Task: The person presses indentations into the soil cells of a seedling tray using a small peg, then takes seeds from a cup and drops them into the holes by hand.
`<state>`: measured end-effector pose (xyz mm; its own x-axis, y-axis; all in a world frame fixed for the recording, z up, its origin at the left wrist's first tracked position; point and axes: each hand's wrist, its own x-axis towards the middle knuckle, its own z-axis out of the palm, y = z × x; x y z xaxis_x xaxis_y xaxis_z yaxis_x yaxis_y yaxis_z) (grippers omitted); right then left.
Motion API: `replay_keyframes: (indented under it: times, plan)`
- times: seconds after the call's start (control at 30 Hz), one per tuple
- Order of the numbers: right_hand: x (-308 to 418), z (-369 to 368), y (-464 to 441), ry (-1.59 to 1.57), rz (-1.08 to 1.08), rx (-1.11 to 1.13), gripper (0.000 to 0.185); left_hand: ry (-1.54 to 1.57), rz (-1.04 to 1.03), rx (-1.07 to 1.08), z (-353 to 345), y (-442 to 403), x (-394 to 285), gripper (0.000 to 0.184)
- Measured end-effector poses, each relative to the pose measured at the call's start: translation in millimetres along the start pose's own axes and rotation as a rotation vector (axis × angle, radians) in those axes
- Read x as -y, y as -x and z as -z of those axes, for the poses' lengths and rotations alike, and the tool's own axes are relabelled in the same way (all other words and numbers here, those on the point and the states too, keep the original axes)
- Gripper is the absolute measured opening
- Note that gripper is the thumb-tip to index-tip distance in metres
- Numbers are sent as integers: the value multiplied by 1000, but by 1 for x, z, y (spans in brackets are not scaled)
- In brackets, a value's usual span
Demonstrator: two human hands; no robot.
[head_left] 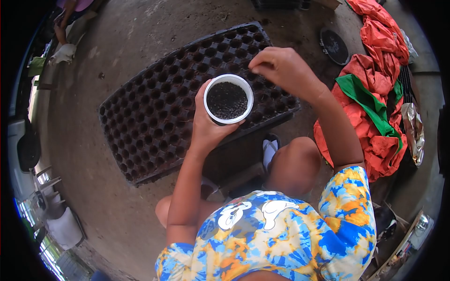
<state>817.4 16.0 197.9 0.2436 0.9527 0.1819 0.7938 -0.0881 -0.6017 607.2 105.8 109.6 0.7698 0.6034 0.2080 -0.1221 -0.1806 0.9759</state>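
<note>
My left hand (206,132) is wrapped round a white plastic cup (250,104), held upright over the tray. Small dark grains that look like seeds (227,99) fill part of the cup. To the right of the cup, my right hand (283,70) is closed in a pinch, thumb against fingertips, above the tray; anything between them is too small to make out. Below both hands lies a large black seedling tray (154,125) with many round cells. Dark material shows inside the cells, and the cup and hands hide part of them.
Crumpled red cloth (363,119) with a green strip (370,103) lies at the right. A round black lid-like thing (334,46) rests on the concrete floor (79,154) beyond my right hand. At the upper left sits another person (65,21), partly visible.
</note>
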Motion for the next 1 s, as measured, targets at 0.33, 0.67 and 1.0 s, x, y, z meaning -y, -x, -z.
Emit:
replay_keyframes:
  times: [0.33,0.67,1.0]
  plan:
    - [50,-47,6,92,174,283,14,-82,49,9,-8,3,-8,104]
    - [-45,-4,20,-90,-350,226,17,35,0,-34,5,-2,-4,102]
    - [-71,-18,39,-41,-442,257,22,10,-4,-36,7,-2,-1,101]
